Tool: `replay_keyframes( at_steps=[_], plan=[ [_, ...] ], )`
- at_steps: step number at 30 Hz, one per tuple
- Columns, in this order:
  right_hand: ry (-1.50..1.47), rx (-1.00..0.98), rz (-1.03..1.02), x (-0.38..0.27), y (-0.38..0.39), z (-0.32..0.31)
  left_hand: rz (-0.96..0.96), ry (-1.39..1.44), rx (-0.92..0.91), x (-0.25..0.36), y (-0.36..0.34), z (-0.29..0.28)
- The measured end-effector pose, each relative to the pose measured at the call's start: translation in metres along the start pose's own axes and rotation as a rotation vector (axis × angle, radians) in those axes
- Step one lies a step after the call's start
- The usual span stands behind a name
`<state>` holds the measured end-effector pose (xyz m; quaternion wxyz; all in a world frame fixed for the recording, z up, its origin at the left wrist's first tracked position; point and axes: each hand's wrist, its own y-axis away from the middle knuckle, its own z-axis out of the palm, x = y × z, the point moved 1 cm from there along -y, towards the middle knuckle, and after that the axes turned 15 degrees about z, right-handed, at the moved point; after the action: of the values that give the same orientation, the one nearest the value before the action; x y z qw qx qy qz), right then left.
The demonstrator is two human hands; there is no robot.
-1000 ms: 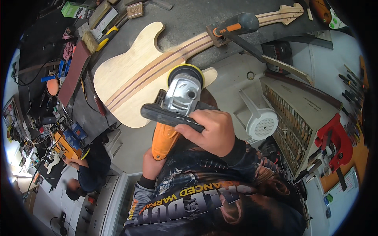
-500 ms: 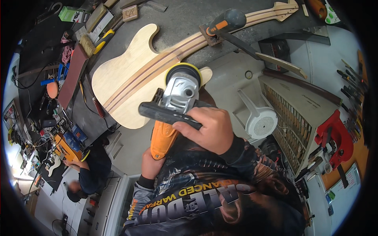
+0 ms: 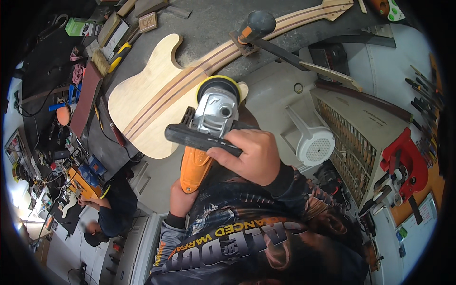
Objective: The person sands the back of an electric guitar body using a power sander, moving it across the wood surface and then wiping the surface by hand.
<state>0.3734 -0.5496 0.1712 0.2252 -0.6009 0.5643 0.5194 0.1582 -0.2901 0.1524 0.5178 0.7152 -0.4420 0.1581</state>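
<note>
An orange angle grinder (image 3: pixel 195 165) with a silver head and a round, yellow-rimmed sanding pad (image 3: pixel 219 90) is held over a pale wooden guitar body (image 3: pixel 147 95). The pad overlaps the body's near horn; whether it touches the wood is hidden. My right hand (image 3: pixel 251 154) is closed around the grinder's black side handle (image 3: pixel 199 138). Beneath the orange housing, my left hand (image 3: pixel 182 198) holds the tool from below, with its fingers mostly hidden. Dark stripes run along the guitar's body and long neck (image 3: pixel 289 23). A clamp (image 3: pixel 256 26) with a black-and-orange grip presses on the neck over a small wooden block.
The guitar overhangs the dark bench (image 3: pixel 204 23). Left lie a brown sanding sheet (image 3: pixel 87 99), a brush (image 3: pixel 99 61) and several tools. A white perforated stool (image 3: pixel 316 147) and a cabinet (image 3: pixel 349 137) stand right. Another person (image 3: pixel 111 216) works at lower left.
The view has shifted slightly, so the bench and guitar appear a little further left. Relative to the guitar, the grinder's pad sits slightly further right, over more of the near horn. Both hands keep their hold.
</note>
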Motion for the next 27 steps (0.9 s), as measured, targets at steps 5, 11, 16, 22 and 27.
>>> replay_keyframes(
  at_steps=[5,11,16,22,27],
  plan=[
    [0.031,0.029,0.047,0.007,0.000,-0.020,0.034,-0.002,-0.031,0.014,-0.013,0.008],
    [0.014,0.009,0.016,0.002,0.000,0.001,0.042,-0.034,-0.014,-0.004,0.001,-0.003],
    [0.004,-0.002,0.013,0.000,0.002,0.001,0.002,-0.012,-0.006,-0.007,0.001,-0.002],
    [0.038,0.010,0.075,0.005,0.005,-0.020,0.050,-0.006,-0.054,0.004,-0.014,0.009],
    [0.055,-0.023,0.037,0.001,0.003,0.001,0.032,-0.007,-0.022,0.003,-0.003,-0.002]
  ],
)
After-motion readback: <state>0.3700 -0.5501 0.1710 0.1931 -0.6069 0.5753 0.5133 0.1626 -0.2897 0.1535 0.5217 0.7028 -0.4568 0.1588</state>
